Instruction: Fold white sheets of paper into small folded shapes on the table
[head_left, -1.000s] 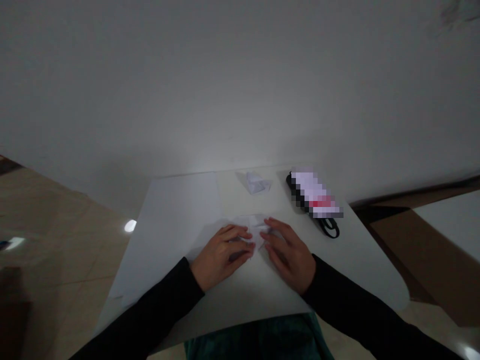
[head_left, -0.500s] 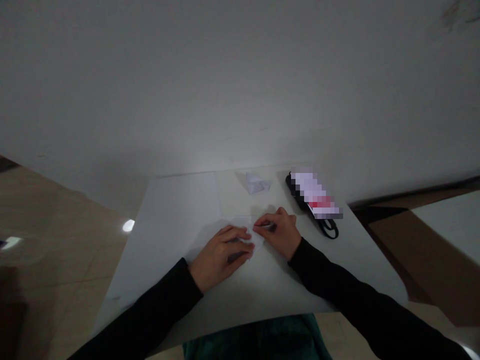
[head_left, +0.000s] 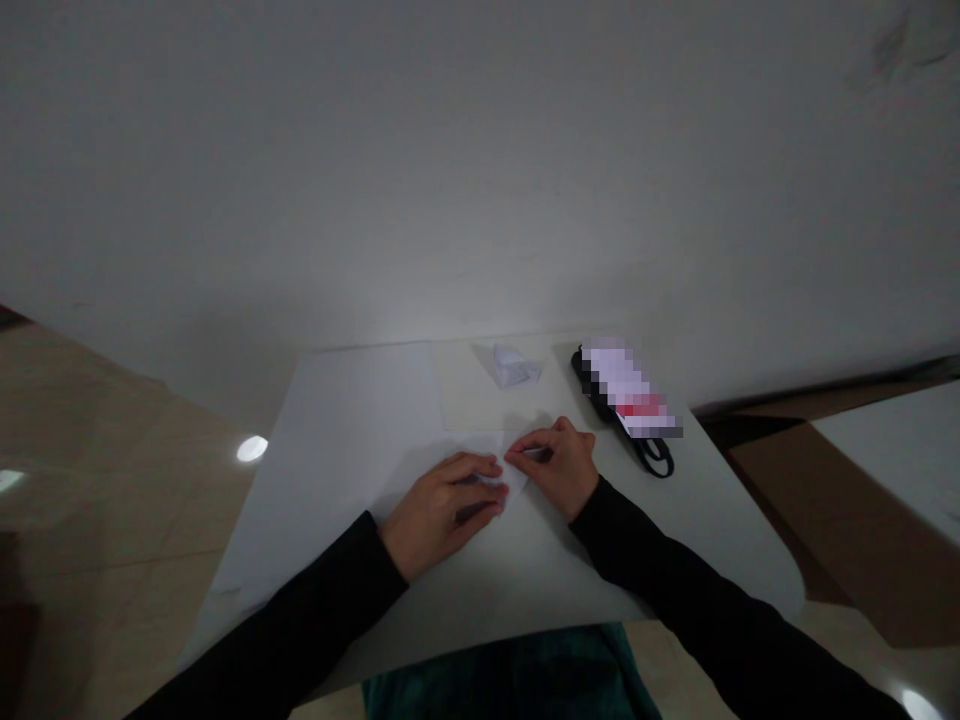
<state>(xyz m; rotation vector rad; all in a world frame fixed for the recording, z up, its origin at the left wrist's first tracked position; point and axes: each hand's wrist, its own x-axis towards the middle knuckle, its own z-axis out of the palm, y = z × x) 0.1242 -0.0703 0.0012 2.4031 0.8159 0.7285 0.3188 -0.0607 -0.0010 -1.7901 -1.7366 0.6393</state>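
Firstly, the surface: one white table with a rounded corner (head_left: 731, 535), its far edge set against a plain off-white wall (head_left: 480, 170). Lying on it at the left was a large white sheet (head_left: 337, 470). Near the far edge stood a small folded paper piece (head_left: 514, 367), and to its right lay a pixelated packet (head_left: 626, 385), unreadable, on a black cord (head_left: 656, 460) looped at its near end.

Item at hand: a folded white paper (head_left: 491, 452), flat on the table between the hands, near the right edge of the large sheet. The left hand (head_left: 442, 505) lay over its near side, fingers (head_left: 480, 475) together; whether they gripped it could not be told. The right hand (head_left: 559, 467) met its right corner, thumb and forefinger pinched together on the paper.

Both arms wore black sleeves (head_left: 660, 550). Below the table's near edge showed a lap in dark green cloth (head_left: 510, 675).

Room: beige tiled floor (head_left: 112, 520) with a bright reflected light spot (head_left: 252, 449), and a brown cardboard panel (head_left: 840, 510) at right.
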